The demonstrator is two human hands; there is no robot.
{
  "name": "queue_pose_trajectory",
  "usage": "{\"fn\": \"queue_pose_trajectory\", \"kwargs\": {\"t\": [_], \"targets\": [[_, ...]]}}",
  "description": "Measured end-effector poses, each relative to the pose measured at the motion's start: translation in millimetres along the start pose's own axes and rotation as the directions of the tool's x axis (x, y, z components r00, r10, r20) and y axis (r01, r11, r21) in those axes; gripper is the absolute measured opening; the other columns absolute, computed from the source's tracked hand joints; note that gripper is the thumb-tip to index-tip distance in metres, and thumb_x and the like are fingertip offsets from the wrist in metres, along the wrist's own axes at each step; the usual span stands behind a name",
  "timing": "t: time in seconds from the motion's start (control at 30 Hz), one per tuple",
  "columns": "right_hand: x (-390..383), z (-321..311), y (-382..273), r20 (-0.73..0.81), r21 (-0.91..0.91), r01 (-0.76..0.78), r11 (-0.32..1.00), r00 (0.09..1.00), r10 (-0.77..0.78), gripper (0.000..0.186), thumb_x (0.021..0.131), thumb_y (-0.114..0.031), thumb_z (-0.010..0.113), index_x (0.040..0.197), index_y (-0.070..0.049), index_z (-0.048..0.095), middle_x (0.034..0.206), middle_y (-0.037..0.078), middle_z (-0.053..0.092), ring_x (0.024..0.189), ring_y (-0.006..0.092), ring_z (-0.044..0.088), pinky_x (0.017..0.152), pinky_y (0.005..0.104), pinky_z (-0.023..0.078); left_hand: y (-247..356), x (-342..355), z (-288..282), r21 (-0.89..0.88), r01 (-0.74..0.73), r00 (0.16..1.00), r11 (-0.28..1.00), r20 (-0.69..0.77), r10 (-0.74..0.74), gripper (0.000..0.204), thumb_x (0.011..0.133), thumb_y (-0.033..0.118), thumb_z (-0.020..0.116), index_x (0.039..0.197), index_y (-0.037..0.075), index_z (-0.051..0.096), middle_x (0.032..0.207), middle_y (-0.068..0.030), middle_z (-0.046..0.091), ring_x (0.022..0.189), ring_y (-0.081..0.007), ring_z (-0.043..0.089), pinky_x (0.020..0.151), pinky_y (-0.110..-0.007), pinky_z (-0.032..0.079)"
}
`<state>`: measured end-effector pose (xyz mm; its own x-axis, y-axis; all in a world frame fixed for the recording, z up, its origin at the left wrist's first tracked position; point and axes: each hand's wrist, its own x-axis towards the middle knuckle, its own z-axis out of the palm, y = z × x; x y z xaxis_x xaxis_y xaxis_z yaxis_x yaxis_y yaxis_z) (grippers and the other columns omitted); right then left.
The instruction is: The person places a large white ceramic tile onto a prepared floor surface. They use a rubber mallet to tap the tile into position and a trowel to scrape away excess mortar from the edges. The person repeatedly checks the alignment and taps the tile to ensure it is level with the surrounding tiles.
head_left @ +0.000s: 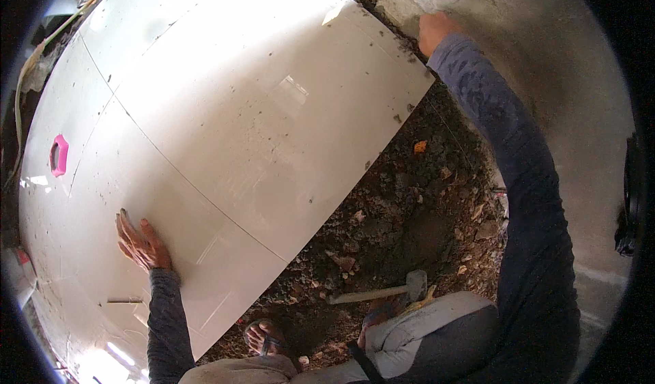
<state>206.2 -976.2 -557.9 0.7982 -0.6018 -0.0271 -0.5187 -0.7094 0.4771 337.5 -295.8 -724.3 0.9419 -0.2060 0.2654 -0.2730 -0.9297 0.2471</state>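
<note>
My left hand (pixel 144 246) lies on the glossy white floor tiles (pixel 225 200), palm down with its fingers stretched out. Up at the far right, my right hand (pixel 435 32) is held against the rough concrete wall (pixel 546 49), close to the tile edge. Its fingers look curled in, and whatever they may hold is hidden. A hammer (pixel 416 286) with a pale handle rests on the bare soil by my leg. On the tiles beyond my left hand is a pink ring-shaped object (pixel 60 155).
Dark, stony soil (pixel 382 227) lies between the tile edge and the wall. A thin line crosses it near the tile corner. A short thin stick (pixel 125 301) sits on the tiles at the lower left. My sandaled foot (pixel 266 337) stands on the soil.
</note>
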Motion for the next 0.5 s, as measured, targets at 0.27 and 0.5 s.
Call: {"fn": "queue_pose_trajectory", "kwargs": {"t": [0.27,0.5], "targets": [[-30,-28,-29,0.355,-0.095,0.007,0.995,0.934,0.028,0.028,0.087,-0.008,0.068,0.114,-0.001,0.067,0.121,0.021,0.066,0.114,0.0382,0.064,0.095,0.0508,0.054,-15,-1,-6,0.0,0.025,1.0,1.0,-0.007,-0.025,0.064,0.104,0.053,0.035,0.153,0.013,0.041,0.157,-0.0121,0.041,0.147,-0.0307,0.035,0.119,-0.058,0.017],[1,-23,18,0.292,-0.188,0.047,0.981,0.956,0.01,0.045,0.093,-0.029,0.064,0.132,-0.006,0.06,0.133,0.02,0.062,0.123,0.0368,0.059,0.103,0.0523,0.05,-5,0,4,0.029,0.006,1.0,1.0,0.025,-0.007,0.065,0.104,0.055,0.035,0.153,0.012,0.041,0.156,-0.0135,0.041,0.146,-0.0316,0.035,0.12,-0.057,0.017]]}}
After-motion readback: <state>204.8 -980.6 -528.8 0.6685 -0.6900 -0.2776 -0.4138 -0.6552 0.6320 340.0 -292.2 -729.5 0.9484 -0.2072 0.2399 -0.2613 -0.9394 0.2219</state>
